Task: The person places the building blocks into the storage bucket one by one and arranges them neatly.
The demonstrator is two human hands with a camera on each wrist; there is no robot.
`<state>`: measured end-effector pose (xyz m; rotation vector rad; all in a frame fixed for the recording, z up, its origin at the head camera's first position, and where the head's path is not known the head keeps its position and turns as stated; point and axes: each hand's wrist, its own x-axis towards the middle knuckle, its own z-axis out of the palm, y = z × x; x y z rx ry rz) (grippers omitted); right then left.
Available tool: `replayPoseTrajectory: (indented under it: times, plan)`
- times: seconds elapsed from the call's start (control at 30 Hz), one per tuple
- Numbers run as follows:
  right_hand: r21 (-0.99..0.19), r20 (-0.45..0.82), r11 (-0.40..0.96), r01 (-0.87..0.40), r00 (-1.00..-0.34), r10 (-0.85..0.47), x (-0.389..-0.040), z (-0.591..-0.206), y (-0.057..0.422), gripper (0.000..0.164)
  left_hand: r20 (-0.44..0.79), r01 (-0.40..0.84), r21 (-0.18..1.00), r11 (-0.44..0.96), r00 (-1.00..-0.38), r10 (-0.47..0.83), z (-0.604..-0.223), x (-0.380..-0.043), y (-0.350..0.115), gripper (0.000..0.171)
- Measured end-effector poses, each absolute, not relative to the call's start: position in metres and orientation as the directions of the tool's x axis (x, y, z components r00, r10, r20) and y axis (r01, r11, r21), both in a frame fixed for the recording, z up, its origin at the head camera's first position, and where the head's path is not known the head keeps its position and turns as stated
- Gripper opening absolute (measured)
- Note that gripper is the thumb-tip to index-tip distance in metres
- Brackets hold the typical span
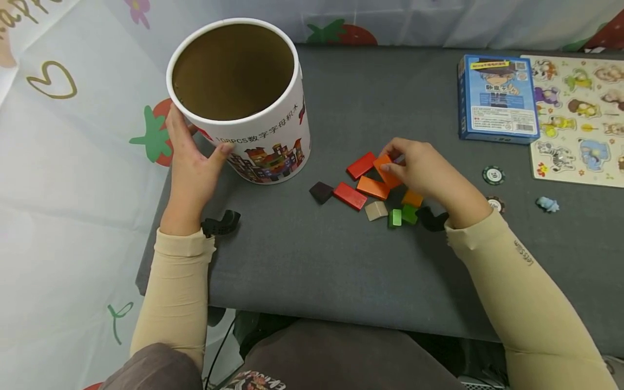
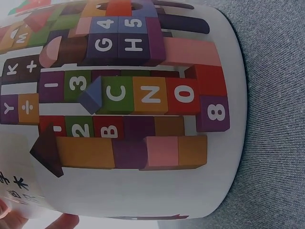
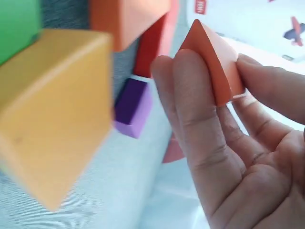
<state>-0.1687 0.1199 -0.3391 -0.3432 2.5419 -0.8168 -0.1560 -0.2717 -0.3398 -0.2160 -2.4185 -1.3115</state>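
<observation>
My left hand grips the side of a large white paper bucket, thumb at the front and fingers round the left wall. In the left wrist view the bucket's printed picture of letter and number blocks fills most of the frame, with only fingertips at the bottom. My right hand pinches an orange triangular block between thumb and fingers, raised over the loose blocks. Under and around it lie red blocks, an orange block, a tan block and green blocks.
A dark block lies at the pile's left. Right of my right hand are round chips and a small blue figure. A blue card box stands by an animal puzzle board at the back right. The grey table's front edge runs close to my body.
</observation>
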Motion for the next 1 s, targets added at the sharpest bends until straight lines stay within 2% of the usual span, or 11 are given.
replayPoseTrajectory:
  times: [0.1,0.3,0.53,0.73,1.0]
  plan:
    - [-0.646,-0.322,0.759,-0.078,-0.874,-0.363,-0.170,-0.333,0.118,0.026,0.386,0.297,0.779,0.552,-0.921,-0.050,-0.339,-0.155,-0.271,0.106]
    - [-0.727,-0.190,0.676,-0.124,-0.909,-0.371,-0.170,-0.322,0.110,0.027,0.394,0.307,0.783,0.541,-0.918,-0.050,-0.324,-0.145,-0.261,0.109]
    - [-0.777,-0.075,0.615,-0.138,-0.949,-0.307,-0.171,-0.304,0.095,0.031,0.376,0.296,0.798,0.525,-0.925,-0.051,-0.308,-0.135,-0.250,0.109]
    - [-0.832,0.078,0.517,-0.202,-0.965,-0.251,-0.172,-0.286,0.078,0.032,0.389,0.298,0.782,0.547,-0.920,-0.054,-0.322,-0.146,-0.259,0.112]
    - [-0.852,0.230,0.414,-0.321,-0.939,-0.255,-0.173,-0.266,0.056,0.030,0.397,0.302,0.770,0.562,-0.916,-0.051,-0.343,-0.159,-0.273,0.112]
